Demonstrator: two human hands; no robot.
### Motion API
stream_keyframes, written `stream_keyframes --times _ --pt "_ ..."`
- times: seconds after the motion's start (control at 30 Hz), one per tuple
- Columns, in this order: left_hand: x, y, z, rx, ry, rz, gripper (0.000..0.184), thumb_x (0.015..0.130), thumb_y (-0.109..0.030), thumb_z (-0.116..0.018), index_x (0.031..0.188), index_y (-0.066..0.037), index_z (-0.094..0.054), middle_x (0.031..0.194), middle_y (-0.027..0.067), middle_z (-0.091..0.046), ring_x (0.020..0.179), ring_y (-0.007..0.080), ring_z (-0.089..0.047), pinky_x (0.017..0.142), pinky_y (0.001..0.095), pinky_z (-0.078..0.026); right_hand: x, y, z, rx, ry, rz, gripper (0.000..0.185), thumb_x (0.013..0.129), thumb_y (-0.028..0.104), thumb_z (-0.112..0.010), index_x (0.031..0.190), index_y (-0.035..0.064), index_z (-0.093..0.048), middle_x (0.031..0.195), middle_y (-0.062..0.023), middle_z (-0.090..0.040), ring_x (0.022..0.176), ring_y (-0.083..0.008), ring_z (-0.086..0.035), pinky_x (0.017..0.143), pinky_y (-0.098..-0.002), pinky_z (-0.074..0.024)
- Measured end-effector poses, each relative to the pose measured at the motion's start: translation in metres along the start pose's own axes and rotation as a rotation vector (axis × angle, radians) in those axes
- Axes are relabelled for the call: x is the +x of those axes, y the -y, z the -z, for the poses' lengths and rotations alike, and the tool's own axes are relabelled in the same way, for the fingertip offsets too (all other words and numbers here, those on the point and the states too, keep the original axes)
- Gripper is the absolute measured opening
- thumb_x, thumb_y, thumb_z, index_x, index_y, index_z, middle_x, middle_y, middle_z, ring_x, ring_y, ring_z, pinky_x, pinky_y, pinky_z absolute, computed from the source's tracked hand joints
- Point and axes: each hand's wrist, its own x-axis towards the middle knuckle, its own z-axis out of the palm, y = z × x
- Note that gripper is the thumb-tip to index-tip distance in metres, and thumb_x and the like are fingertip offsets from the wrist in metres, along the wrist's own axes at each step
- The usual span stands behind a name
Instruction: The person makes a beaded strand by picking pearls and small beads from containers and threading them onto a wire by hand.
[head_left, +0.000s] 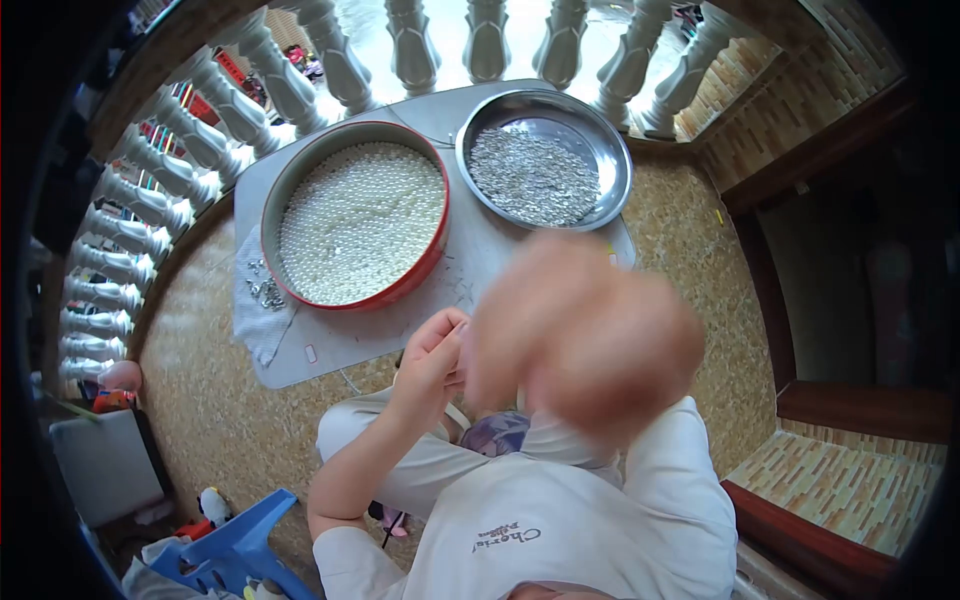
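My left hand (432, 358) is raised over my lap near the table's front edge. Its thumb and fingers are pressed together in a pinch, and whatever they hold is too small or hidden to name. Close to the camera, my right hand (590, 340) is smeared by motion, so its fingers cannot be read. It covers part of the low table (400, 345) and some of my lap. Beyond my left hand stands a round red tin (440, 262) filled with white pearl-like beads (362, 220). Right of it, a steel bowl (612, 165) holds many small shiny silver pieces (530, 178).
A white cloth (262, 335) with small silver bits (264, 288) lies at the table's left edge. Behind the table runs a white balustrade (412, 50). A blue plastic stool (240, 545) is at lower left. Dark wooden door trim (760, 290) stands on the right.
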Motion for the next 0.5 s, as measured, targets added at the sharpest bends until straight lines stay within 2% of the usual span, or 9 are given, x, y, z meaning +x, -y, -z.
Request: stream_keyframes --times 0.03,0.1,0.13,0.17,0.23,0.27,0.33,0.5 --pt "0.001 0.002 -0.001 -0.024 -0.008 -0.005 0.009 0.093 -0.016 -0.045 0.088 -0.009 -0.047 0.056 -0.0048 -0.032 0.046 0.0028 -0.024 0.041 0.0172 -0.017 0.004 -0.010 0.030 -0.243 -0.032 -0.112 0.020 0.065 -0.009 -0.057 0.080 0.0028 -0.057 0.081 -0.0065 -0.059 0.067 -0.0182 -0.053 0.061 -0.0281 -0.0453" --pt "0.005 0.007 -0.003 -0.079 -0.017 -0.012 0.010 0.094 -0.016 -0.044 0.088 -0.008 -0.047 0.055 -0.0049 -0.031 0.046 0.0028 -0.023 0.040 0.0171 -0.017 0.001 -0.046 0.085 -0.991 -0.033 -0.322 0.015 0.072 -0.002 -0.054 0.084 0.0045 -0.060 0.080 -0.0046 -0.061 0.073 -0.0179 -0.054 0.066 -0.0292 -0.0457" --pt "0.008 0.008 -0.004 -0.105 -0.014 -0.017 0.010 0.094 -0.016 -0.043 0.089 -0.008 -0.047 0.055 -0.0050 -0.030 0.046 0.0027 -0.023 0.040 0.0171 -0.017 -0.012 -0.066 0.114 -1.311 0.077 -0.356 0.010 0.078 0.007 -0.054 0.084 0.0046 -0.062 0.082 -0.0061 -0.062 0.079 -0.0214 -0.054 0.072 -0.0324 -0.0442" --pt "0.012 0.008 -0.004 -0.130 -0.005 -0.023 0.010 0.094 -0.015 -0.043 0.089 -0.008 -0.047 0.054 -0.0051 -0.030 0.045 0.0027 -0.022 0.040 0.0170 -0.017 -0.035 -0.080 0.143 -1.691 0.353 -0.577 0.012 0.079 0.013 -0.057 0.085 0.0052 -0.063 0.085 -0.0082 -0.064 0.084 -0.0242 -0.055 0.076 -0.0363 -0.0422" --pt "0.018 0.007 -0.005 -0.130 0.012 -0.034 0.010 0.094 -0.016 -0.043 0.089 -0.009 -0.047 0.055 -0.0052 -0.030 0.046 0.0027 -0.022 0.040 0.0171 -0.017 -0.060 -0.089 0.161 -1.852 0.629 -0.860 0.013 0.078 0.016 -0.060 0.083 0.0041 -0.063 0.086 -0.0095 -0.064 0.084 -0.0253 -0.055 0.077 -0.0383 -0.0413" --pt "0.019 0.009 -0.005 -0.138 0.022 -0.023 0.011 0.094 -0.017 -0.043 0.089 -0.009 -0.048 0.056 -0.0054 -0.030 0.046 0.0027 -0.022 0.041 0.0172 -0.017 -0.065 -0.094 0.165 -1.857 0.630 -0.839 0.013 0.078 0.016 -0.060 0.083 0.0041 -0.063 0.086 -0.0095 -0.064 0.084 -0.0253 -0.055 0.077 -0.0383 -0.0413" --pt "0.017 0.012 -0.006 -0.158 0.039 0.016 0.011 0.094 -0.019 -0.044 0.088 -0.010 -0.048 0.057 -0.0058 -0.030 0.046 0.0027 -0.022 0.041 0.0173 -0.017 -0.073 -0.102 0.170 -1.548 0.521 -0.989 0.009 0.075 0.016 -0.063 0.076 0.0067 -0.064 0.085 -0.0083 -0.064 0.081 -0.0247 -0.055 0.077 -0.0378 -0.0417" --pt "0.022 0.016 -0.003 -0.156 0.027 0.022 0.012 0.094 -0.019 -0.044 0.088 -0.010 -0.048 0.057 -0.0057 -0.031 0.046 0.0027 -0.022 0.041 0.0175 -0.017 -0.074 -0.112 0.175 -1.494 0.539 -0.961 0.009 0.071 0.016 -0.066 0.068 0.0080 -0.063 0.082 -0.0063 -0.064 0.075 -0.0241 -0.055 0.074 -0.0360 -0.0430"
